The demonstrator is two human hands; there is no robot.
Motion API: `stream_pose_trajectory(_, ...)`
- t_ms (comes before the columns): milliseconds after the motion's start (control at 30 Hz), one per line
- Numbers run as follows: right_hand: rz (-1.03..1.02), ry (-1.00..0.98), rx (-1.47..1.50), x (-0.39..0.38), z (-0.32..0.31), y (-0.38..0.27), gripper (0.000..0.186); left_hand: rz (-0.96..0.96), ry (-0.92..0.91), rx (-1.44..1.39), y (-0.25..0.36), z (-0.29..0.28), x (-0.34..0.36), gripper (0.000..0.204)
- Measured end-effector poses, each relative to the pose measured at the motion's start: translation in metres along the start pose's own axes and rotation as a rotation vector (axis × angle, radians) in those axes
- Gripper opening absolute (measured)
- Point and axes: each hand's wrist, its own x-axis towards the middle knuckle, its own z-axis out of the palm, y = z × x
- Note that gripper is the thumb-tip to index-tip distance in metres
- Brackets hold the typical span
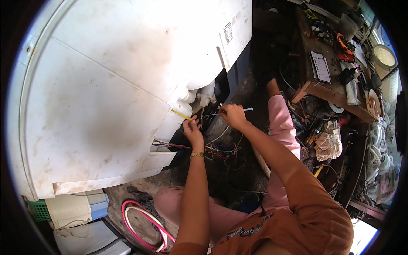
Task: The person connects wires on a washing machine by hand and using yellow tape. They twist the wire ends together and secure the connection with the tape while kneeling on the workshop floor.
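Note:
My left hand is beside an opening in the large white plastic casing of an appliance. Its fingers are curled, and a thin yellow strip runs from the fingertips to the casing. Just to the right, my right hand is closed around a thin rod-like tool with a white end; its exact kind is unclear. Between and beyond the hands sits a white plastic valve-like part. Below them, several coloured wires hang loose from the casing.
A wooden bench at the right bears a phone and tools. Under it lie a crumpled cloth and scattered parts. A coiled red hose rests on the floor at lower left, near a green basket.

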Motion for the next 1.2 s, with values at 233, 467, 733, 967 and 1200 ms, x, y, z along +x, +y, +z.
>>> stream_pose_trajectory(233,-0.254,0.021,-0.288,0.045,0.000,-0.018,0.009,-0.002,-0.066,-0.061,-0.005,0.012,0.006,0.013)
stream_pose_trajectory(467,-0.346,-0.117,-0.469,0.061,-0.011,-0.054,0.006,-0.060,-0.081,-0.233,-0.010,0.004,0.010,0.018)
stream_pose_trajectory(733,-0.424,-0.130,-0.629,0.077,-0.005,-0.069,0.009,-0.101,-0.119,-0.269,-0.006,0.007,0.009,0.018)
stream_pose_trajectory(967,-0.332,-0.211,-0.634,0.081,-0.015,-0.080,0.012,-0.091,-0.102,-0.263,-0.007,0.003,0.008,0.017)
stream_pose_trajectory(1200,-0.345,-0.248,-0.672,0.084,-0.009,-0.080,0.014,-0.089,-0.127,-0.282,-0.005,0.011,0.005,0.016)
